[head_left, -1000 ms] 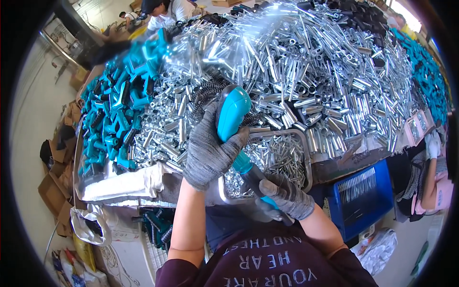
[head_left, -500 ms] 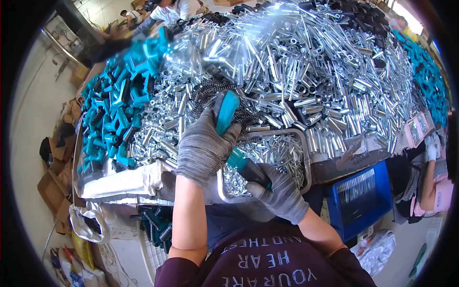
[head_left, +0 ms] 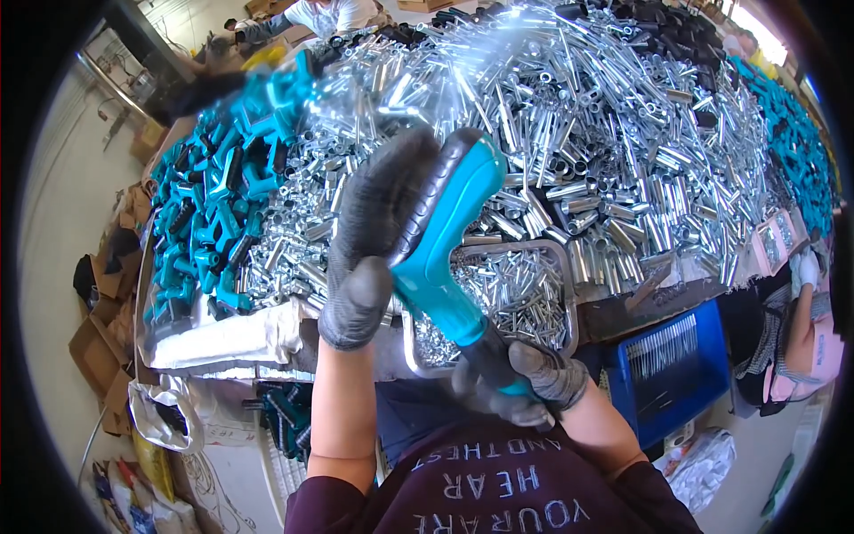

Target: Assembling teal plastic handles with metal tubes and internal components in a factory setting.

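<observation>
A teal and black angled plastic tool handle point(head_left: 445, 267) is held up in front of my chest, its thick grip end pointing up and away. My right hand point(head_left: 543, 383), in a grey knit glove, is closed round its black lower end; the fingers there are somewhat blurred. My left hand point(head_left: 365, 231), gloved alike, has its fingers stretched out and its thumb apart. It lies alongside the black ribbed side of the grip; I cannot tell whether it touches. Beneath the handle, a metal tray point(head_left: 572, 311) of small silver pins stands at the table's near edge.
A large heap of silver metal tubes and rods point(head_left: 569, 116) covers the table. Similar teal handles point(head_left: 222, 214) are piled at left, more point(head_left: 792, 133) at far right. A blue crate point(head_left: 672, 374) stands below the edge at right. Co-workers are at far left and right.
The handle has come up closer to me, turned so its ribbed side shows. My left hand has loosened from around it and opened. My right hand stays on the lower end, slightly lower.
</observation>
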`<action>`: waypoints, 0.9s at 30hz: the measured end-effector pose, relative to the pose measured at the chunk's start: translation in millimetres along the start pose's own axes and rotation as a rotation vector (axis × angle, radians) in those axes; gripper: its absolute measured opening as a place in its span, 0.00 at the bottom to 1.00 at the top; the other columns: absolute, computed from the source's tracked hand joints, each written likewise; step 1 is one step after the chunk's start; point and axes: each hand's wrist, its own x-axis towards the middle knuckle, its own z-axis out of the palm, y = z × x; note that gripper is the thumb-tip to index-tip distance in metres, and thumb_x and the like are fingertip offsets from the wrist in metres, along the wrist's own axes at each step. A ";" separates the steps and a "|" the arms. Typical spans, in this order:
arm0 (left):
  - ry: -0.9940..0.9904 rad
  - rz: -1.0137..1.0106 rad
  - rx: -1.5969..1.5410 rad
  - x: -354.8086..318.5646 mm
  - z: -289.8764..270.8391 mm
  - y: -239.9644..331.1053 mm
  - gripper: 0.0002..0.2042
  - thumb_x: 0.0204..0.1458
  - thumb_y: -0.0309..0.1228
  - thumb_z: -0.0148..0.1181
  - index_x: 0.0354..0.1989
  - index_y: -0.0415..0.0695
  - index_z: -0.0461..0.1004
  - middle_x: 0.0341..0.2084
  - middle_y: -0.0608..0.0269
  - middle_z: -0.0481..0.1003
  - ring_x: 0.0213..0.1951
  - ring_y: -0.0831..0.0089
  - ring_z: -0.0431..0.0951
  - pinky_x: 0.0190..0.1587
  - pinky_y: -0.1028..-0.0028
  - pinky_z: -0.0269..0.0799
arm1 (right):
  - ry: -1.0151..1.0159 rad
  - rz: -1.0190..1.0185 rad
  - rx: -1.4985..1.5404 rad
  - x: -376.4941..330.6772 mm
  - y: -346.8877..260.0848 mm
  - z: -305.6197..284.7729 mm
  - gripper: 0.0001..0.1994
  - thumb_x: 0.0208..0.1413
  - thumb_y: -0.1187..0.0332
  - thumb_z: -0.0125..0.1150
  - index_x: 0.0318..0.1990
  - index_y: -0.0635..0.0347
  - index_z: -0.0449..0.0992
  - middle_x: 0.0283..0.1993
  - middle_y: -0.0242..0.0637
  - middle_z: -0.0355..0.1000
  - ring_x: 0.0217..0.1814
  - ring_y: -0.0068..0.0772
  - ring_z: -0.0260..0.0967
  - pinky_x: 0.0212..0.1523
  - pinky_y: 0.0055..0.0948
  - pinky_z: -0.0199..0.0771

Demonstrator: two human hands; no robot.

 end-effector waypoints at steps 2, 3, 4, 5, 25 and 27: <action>-0.107 0.148 0.013 7.5 1.3 -1.1 0.36 0.43 0.64 0.58 0.43 0.39 0.72 0.62 0.44 0.57 0.64 0.51 0.59 0.64 0.53 0.55 | -0.096 -0.061 0.050 7.0 12.3 0.6 0.40 0.49 0.33 0.54 0.53 0.65 0.64 0.15 0.27 0.58 0.07 0.15 0.53 0.06 0.14 0.53; -0.185 0.257 0.002 9.4 2.9 -5.8 0.34 0.44 0.65 0.56 0.34 0.39 0.76 0.61 0.43 0.58 0.63 0.49 0.59 0.63 0.51 0.55 | -0.168 -0.010 0.121 7.7 12.6 4.3 0.41 0.49 0.33 0.54 0.53 0.67 0.62 0.14 0.28 0.59 0.07 0.15 0.54 0.06 0.14 0.53; -0.080 0.262 -0.063 6.2 10.0 -9.6 0.32 0.46 0.66 0.52 0.22 0.41 0.75 0.58 0.42 0.63 0.63 0.46 0.58 0.63 0.49 0.53 | -0.168 -0.012 0.124 8.5 13.6 4.2 0.41 0.49 0.33 0.54 0.53 0.67 0.62 0.14 0.28 0.59 0.07 0.15 0.54 0.06 0.14 0.53; -0.171 0.336 0.009 11.0 4.4 -11.0 0.34 0.46 0.67 0.50 0.22 0.41 0.74 0.54 0.42 0.66 0.61 0.46 0.60 0.62 0.49 0.53 | -0.190 0.005 0.137 9.2 14.7 4.0 0.42 0.49 0.33 0.54 0.54 0.67 0.62 0.14 0.28 0.59 0.07 0.15 0.54 0.06 0.14 0.54; -0.008 -0.072 1.108 1.1 -4.3 -0.5 0.09 0.41 0.34 0.60 0.21 0.40 0.72 0.25 0.51 0.74 0.33 0.57 0.75 0.38 0.61 0.68 | 0.740 -0.691 -1.267 20.8 10.3 -6.9 0.25 0.55 0.49 0.60 0.50 0.62 0.71 0.30 0.39 0.74 0.32 0.30 0.74 0.34 0.30 0.74; -0.040 0.018 0.611 0.9 -14.2 -14.4 0.06 0.35 0.26 0.58 0.20 0.40 0.68 0.50 0.45 0.71 0.55 0.56 0.68 0.54 0.62 0.63 | 0.425 -0.343 -0.351 14.6 13.4 -1.8 0.26 0.56 0.49 0.59 0.52 0.60 0.70 0.23 0.30 0.66 0.19 0.18 0.63 0.19 0.19 0.65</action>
